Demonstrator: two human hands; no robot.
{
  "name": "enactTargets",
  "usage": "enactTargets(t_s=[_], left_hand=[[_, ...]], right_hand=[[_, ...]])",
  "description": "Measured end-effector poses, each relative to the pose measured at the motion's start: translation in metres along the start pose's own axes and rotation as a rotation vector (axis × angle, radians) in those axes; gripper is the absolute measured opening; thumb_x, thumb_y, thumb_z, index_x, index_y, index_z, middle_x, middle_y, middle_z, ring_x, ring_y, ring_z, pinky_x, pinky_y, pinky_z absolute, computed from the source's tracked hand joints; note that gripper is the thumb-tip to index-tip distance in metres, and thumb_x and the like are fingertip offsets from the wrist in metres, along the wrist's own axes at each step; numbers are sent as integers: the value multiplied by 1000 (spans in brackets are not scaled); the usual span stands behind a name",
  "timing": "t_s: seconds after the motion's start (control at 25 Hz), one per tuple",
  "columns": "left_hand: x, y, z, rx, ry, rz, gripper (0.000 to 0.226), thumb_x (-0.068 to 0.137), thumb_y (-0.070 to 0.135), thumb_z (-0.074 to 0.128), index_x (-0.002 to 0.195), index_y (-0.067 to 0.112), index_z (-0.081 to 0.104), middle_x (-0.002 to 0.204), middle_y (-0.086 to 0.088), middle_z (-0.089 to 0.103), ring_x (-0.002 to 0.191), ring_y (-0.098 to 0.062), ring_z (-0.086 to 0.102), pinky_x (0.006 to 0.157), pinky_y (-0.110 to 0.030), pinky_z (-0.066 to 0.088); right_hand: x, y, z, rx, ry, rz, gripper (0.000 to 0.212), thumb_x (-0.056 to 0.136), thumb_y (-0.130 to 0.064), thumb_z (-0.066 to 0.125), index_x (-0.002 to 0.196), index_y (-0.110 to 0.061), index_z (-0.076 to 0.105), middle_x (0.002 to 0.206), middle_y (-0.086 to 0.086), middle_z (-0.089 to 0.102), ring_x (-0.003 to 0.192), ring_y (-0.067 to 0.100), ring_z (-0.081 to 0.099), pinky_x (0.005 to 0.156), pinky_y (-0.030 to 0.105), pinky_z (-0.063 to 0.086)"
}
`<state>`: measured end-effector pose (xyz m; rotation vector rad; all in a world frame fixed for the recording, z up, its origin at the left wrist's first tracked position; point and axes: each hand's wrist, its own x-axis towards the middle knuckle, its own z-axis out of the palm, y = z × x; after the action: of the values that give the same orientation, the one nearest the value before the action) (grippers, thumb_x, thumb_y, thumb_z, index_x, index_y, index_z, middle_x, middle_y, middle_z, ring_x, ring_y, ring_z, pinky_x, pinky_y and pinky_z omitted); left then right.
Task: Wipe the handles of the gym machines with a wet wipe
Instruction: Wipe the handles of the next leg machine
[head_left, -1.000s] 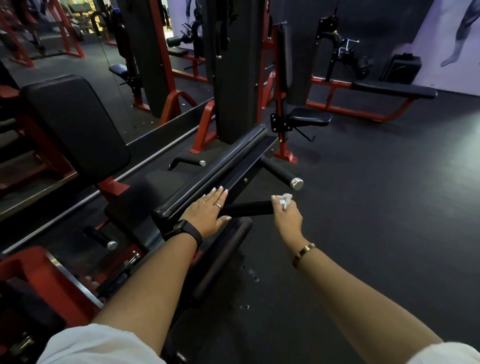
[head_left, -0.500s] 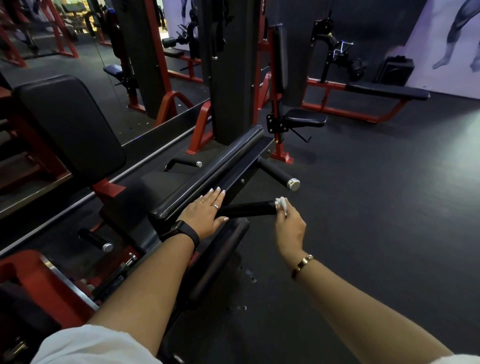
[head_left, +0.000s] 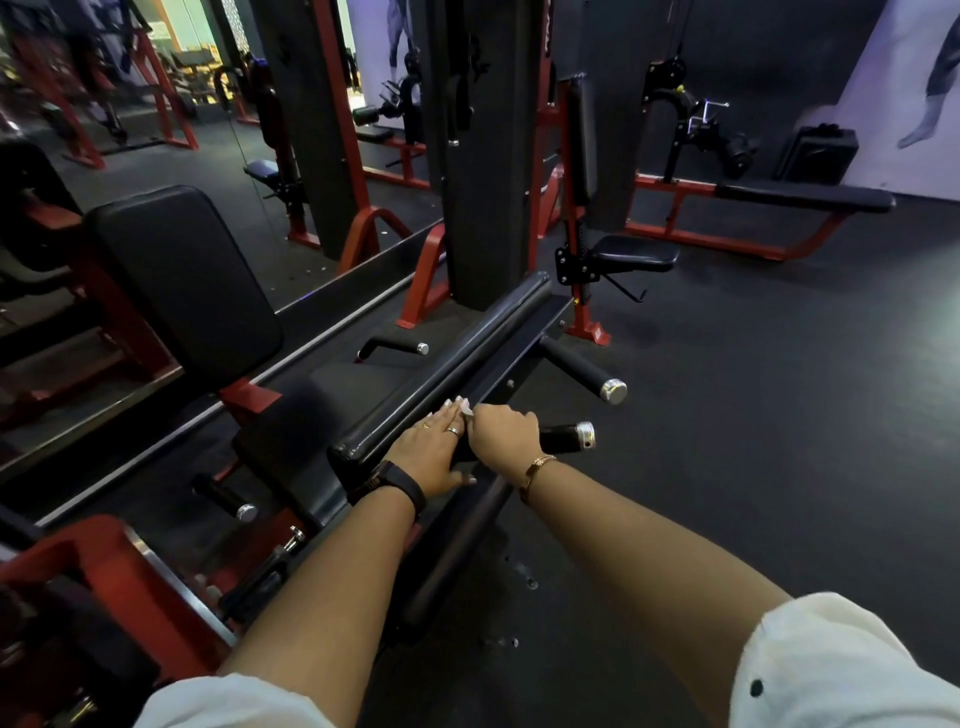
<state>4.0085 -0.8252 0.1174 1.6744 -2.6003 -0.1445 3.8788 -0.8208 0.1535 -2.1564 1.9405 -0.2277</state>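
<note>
- Well, a dark floor (head_left: 779, 415) spreads to our right, with red-framed machines standing on it farther off.
- Our own machine has a black back pad (head_left: 187, 280) on the left and a long pad (head_left: 447, 374) running away from us in the middle.
- Two black handles with metal caps stick out to the right of the long pad: a far handle (head_left: 576, 369) that nothing touches, and a near handle (head_left: 563, 435).
- Our left hand (head_left: 434, 452) lies flat on the near end of the long pad, fingers straight and together, gripping nothing.
- Our right hand (head_left: 504, 434) is curled over the inner part of the near handle, just beside the left hand; the capped end stays bare.
- A watch (head_left: 395, 486) sits on our left wrist and a bracelet (head_left: 535, 467) on our right.
- The wipe (head_left: 466, 411) is clenched in the right hand against the near handle; only a small white corner shows, between the two hands.
</note>
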Motion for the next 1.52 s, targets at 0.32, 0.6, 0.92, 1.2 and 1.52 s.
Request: enactTargets(t_s=[0.32,0.6,0.92,1.2,1.52], left_hand=[[-1,1,-1,44,9,16,101,85,51,62,153,15,-3,161,-1,-2,148,-13,1,118,-27,6],[-1,0,-3,22,26,26,99,86,51,62,153,15,-2,161,-1,0,148,-13,0,117,-26,4],[-2,-1,-5,-71,8,25,79,96,48,45,153,16,1,161,1,0,147,-11,-1,120,-29,6],[-5,2,-10,-152,20,10,64,97,22,38,153,14,9,161,0,6,147,-9,2,118,-25,3],[-4,0,-6,-172,25,21,61,97,22,35,153,13,10,161,-2,6,147,-10,2,119,-27,4]], right_hand=[[27,34,-33,-31,-493,47,50,102,-39,28,139,-9,46,134,13,53,127,29,46,108,39,32],[21,96,-66,17,-461,132,26,96,-30,46,98,-9,61,101,6,60,85,17,56,77,27,42],[-33,101,24,1995,173,893,19,99,-9,43,88,-11,58,80,8,65,63,21,64,34,19,44],[-37,-13,47,2114,80,837,24,97,6,34,91,-8,53,92,12,57,79,20,57,77,33,52],[-45,-4,25,2170,97,977,21,94,6,38,106,0,55,105,21,60,83,30,61,70,38,52]])
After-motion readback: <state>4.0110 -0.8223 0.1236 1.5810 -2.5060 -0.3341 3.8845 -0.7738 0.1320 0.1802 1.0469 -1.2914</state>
